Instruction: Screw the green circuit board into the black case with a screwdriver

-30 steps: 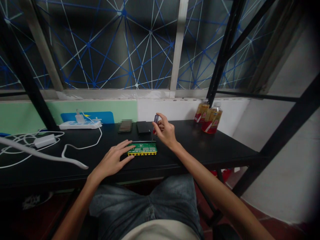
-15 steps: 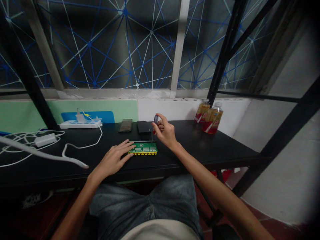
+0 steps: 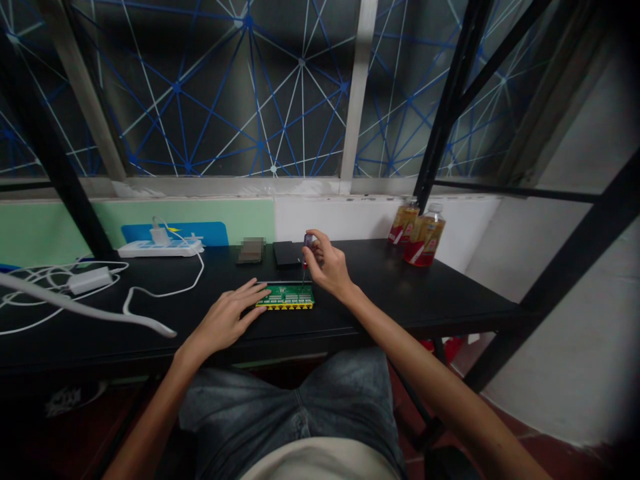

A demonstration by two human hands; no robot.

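A green circuit board [image 3: 286,297] with a yellow front edge lies on the black desk [image 3: 400,293]. My left hand [image 3: 227,317] lies flat with fingers spread, its fingertips pressing on the board's left end. My right hand [image 3: 326,265] is closed round a small screwdriver [image 3: 307,245], which stands upright with its tip down at the board's back right corner.
A white power strip [image 3: 160,249] with a plugged charger and white cables [image 3: 75,293] lies at the back left. Two dark flat items [image 3: 270,253] sit behind the board. Two drink bottles [image 3: 423,235] stand at the back right. Black frame bars cross on both sides.
My right hand has sunk slightly and shifted a little left with the screwdriver. My left hand and the board stay where they were.
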